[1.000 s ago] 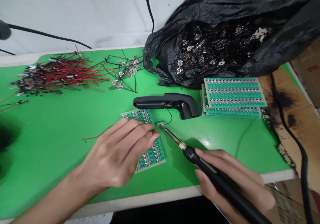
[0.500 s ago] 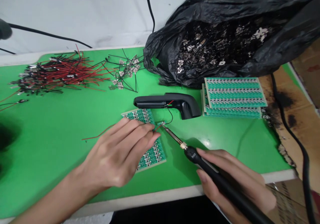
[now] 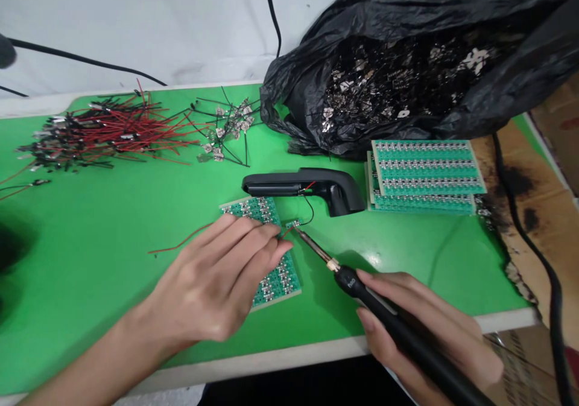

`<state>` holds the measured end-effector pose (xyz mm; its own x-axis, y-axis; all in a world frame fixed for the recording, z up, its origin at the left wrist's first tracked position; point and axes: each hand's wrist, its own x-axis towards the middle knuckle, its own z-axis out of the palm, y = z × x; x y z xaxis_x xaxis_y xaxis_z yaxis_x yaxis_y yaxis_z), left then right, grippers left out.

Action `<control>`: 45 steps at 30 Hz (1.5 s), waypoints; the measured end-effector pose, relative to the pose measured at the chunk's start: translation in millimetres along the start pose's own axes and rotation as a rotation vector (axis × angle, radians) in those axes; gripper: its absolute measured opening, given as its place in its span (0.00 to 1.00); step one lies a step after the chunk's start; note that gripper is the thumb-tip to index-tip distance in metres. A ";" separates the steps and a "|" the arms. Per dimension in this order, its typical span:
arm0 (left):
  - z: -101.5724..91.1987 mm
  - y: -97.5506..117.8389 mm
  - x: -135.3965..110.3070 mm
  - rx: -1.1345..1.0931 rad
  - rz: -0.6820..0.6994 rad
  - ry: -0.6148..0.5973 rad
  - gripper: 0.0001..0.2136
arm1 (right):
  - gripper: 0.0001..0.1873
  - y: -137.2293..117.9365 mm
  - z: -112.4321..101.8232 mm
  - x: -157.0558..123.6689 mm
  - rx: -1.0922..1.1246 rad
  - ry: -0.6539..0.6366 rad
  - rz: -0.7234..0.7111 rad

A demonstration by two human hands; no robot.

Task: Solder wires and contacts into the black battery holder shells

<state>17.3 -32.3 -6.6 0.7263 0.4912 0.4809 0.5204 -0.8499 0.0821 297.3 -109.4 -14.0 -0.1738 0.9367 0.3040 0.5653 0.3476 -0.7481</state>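
Between the fingertips of my left hand (image 3: 221, 273) is a thin red wire (image 3: 178, 247), pinched near its end above a green circuit board panel (image 3: 284, 276). The wire's end meets a tiny green circuit board (image 3: 293, 224) beside the panel. My right hand (image 3: 429, 321) grips a black soldering iron (image 3: 384, 309) like a pen, and its tip touches or nearly touches that small board. A black wire (image 3: 312, 210) loops from the small board up to a curved black plastic housing (image 3: 335, 183), which lies just behind it with a short red wire inside.
Behind on the right, a black plastic bag (image 3: 289, 92) holds many small metal pieces. Stacked green panels (image 3: 427, 168) lie before it. A heap of red and black wires (image 3: 122, 128) and loose metal tabs (image 3: 233, 122) are at the back left. A black cable (image 3: 529, 237) runs down the right.
Almost nothing differs. Both hands, the wire and the iron's tip hold their places, with only a very slight shift of the view.
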 end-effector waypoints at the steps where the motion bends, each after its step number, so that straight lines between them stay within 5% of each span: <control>1: 0.3 -0.1 0.1 0.002 0.000 0.005 0.08 | 0.18 0.3 0.3 -1.1 0.007 0.004 0.008; 22: -12.1 -3.1 1.1 0.043 -0.025 -0.019 0.05 | 0.19 -1.8 -0.4 0.6 0.044 0.001 -0.001; 30: -41.0 -51.5 -16.2 0.139 -0.455 -0.011 0.03 | 0.17 4.9 -3.8 -5.7 0.064 0.030 0.041; 37: -46.8 -93.8 -40.9 0.216 -0.389 -0.127 0.09 | 0.20 11.5 -9.0 -13.5 0.113 -0.020 0.082; 45: -46.8 -54.2 -6.8 0.086 -0.387 0.027 0.05 | 0.18 16.1 -8.0 -17.5 0.157 0.089 0.108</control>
<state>-36.9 1.5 26.6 0.4572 0.7660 0.4520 0.7902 -0.5830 0.1888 316.0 -120.6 -26.7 -0.0434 0.9638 0.2629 0.4431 0.2544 -0.8596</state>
